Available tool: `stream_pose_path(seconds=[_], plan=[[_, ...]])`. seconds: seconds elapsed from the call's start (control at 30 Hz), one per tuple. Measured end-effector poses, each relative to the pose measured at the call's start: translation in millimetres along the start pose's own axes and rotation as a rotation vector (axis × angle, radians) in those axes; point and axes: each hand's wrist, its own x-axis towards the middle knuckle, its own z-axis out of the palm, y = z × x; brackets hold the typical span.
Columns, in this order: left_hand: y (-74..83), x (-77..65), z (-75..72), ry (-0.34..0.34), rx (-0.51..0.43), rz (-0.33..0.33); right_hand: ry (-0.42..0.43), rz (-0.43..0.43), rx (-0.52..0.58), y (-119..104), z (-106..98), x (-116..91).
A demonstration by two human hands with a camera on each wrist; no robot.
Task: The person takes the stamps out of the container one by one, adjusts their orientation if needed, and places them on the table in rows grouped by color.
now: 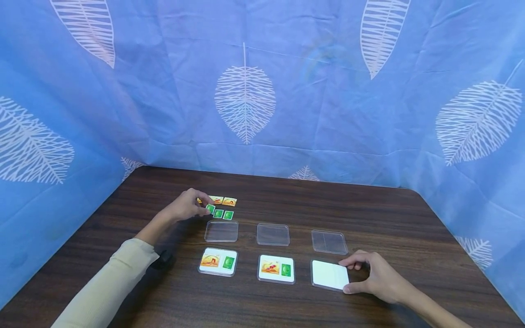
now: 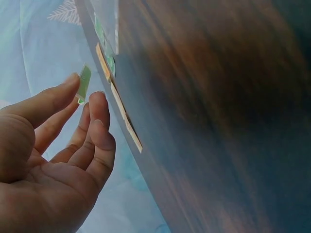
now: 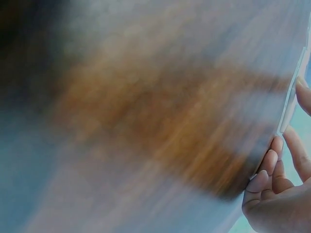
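Between thumb and index finger, my left hand [image 1: 189, 205] pinches a small green stamp [image 2: 84, 83]. It is held just above the table, beside two more green stamps [image 1: 228, 215] lying in a row. Behind them is a row of orange-yellow stamps [image 1: 230, 202], partly covered by the fingers. My right hand [image 1: 375, 275] grips the right-hand clear case [image 1: 329, 274] by its right corners, thumb at the near one and a finger at the far one. A plain white card lies in that case. In the right wrist view, the case [image 3: 287, 109] shows only as a thin edge.
Two more cases, left [image 1: 218, 262] and middle [image 1: 276, 269], each hold a white card with an orange stamp and a green stamp. Three clear lids, left [image 1: 221, 232], middle [image 1: 272, 234] and right [image 1: 329, 242], lie behind the cases. Blue leaf-patterned cloth [image 1: 311, 114] surrounds the dark wooden table [image 1: 369, 214].
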Motion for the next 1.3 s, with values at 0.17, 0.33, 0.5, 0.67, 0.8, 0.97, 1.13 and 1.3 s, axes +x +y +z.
stream_pose_path(seconds=[0.17,0.33,0.5,0.67,0.8,0.97,1.13,1.3], plan=[[-3.0,1.8,-1.2,-0.008,0.002,0.009,-0.004,0.003,0.003,-1.0,-0.3,0.6],[-4.1,3.1,-3.5,-0.049,0.007,-0.014,-0.003,-0.003,0.007,-1.5,0.0,0.8],[-4.4,5.4,-3.6,-0.068,0.009,-0.062,0.000,-0.007,0.017,-1.5,-0.3,1.1],[-4.8,6.7,-1.9,-0.065,-0.003,-0.080,-0.006,-0.011,0.011,0.2,-1.1,0.9],[-4.6,5.8,-1.6,-0.067,-0.014,-0.067,-0.005,-0.014,0.007,0.9,-1.1,0.7],[-5.9,4.7,-0.3,-0.068,-0.011,-0.053,-0.003,-0.021,0.000,0.9,-0.5,0.9],[-4.2,5.6,-0.3,-0.059,0.003,-0.065,-0.001,-0.021,-0.002,0.5,-0.4,0.9],[-1.9,5.9,-0.1,-0.059,0.018,-0.064,-0.001,-0.030,0.005,1.0,-0.8,0.9]])
